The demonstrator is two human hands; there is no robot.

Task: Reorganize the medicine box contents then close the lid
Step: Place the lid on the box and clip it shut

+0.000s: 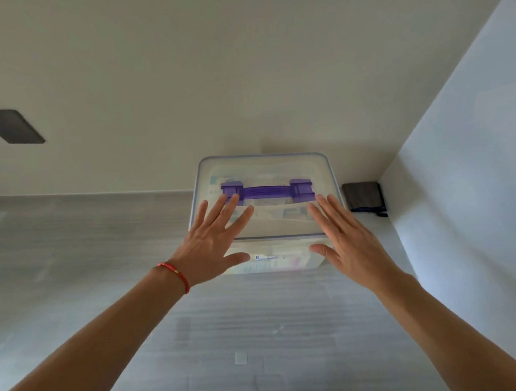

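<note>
box contents point(293, 214): pale packets behind cloudy plastic, too blurred to name
front label point(267, 257): blue print, unreadable
box front corners: hidden behind both hands point(211, 244)
dark object point(364, 197) beside box: unidentifiable
forearms: cut off at bottom edge

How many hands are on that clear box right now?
2. The left hand lies spread on the left part of the medicine box lid; the right hand lies spread on the right part. None seems hidden.
</note>
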